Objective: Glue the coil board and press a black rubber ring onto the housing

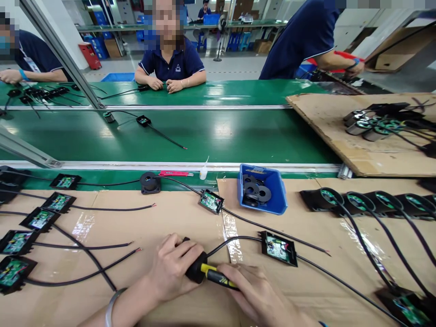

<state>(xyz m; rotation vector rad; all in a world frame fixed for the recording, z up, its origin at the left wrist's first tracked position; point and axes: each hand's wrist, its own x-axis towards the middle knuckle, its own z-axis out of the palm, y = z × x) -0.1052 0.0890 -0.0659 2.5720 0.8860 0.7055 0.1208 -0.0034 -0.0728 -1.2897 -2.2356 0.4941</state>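
My left hand [172, 265] is curled over a small black part on the cardboard mat, fingers closed around it. My right hand [255, 290] grips a screwdriver with a yellow and black handle [213, 274], its tip pressed toward the part under the left hand. A black cable runs from that part to an open black module with a green circuit board [278, 248] just right of the hands. Another such module [211, 201] lies farther back.
Several open modules with cables line the left edge [39, 219] and the right side [361, 202]. A blue bin of black rings [260, 188] stands behind. A green conveyor belt [218, 136] runs across; people sit and stand beyond it.
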